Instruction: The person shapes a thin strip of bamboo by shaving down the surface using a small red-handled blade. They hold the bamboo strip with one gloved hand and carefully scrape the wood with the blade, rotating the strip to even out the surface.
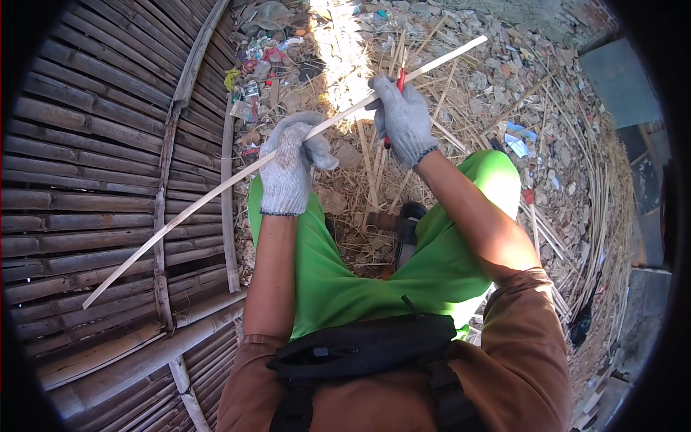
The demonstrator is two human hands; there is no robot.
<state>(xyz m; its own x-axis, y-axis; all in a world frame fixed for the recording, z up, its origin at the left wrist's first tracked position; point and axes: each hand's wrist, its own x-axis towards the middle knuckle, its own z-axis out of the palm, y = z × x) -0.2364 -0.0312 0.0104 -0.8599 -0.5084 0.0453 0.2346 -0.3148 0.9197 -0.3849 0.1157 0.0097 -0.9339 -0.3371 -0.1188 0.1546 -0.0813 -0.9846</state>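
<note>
A long, pale bamboo strip (pixel 188 220) runs slantwise from the lower left to the upper right, in front of my knees. My left hand (pixel 291 162), in a grey knit glove with a brown stain, is closed around it near its middle. Farther along, my right hand (pixel 404 119), gloved the same way, is closed at the strip. It also grips a slim red-handled knife (pixel 401 81), whose thin tip points away from me. The fingers hide where the knife and the strip meet, so whether the blade touches the strip cannot be told.
At left stands a slatted bamboo wall (pixel 93 173) with a curved pole across it, close to the strip's near end. Bamboo splinters, stones and litter (pixel 270 54) cover the ground. Long loose strips (pixel 558 237) lie at right. Grey panels (pixel 615 83) stand at the far right.
</note>
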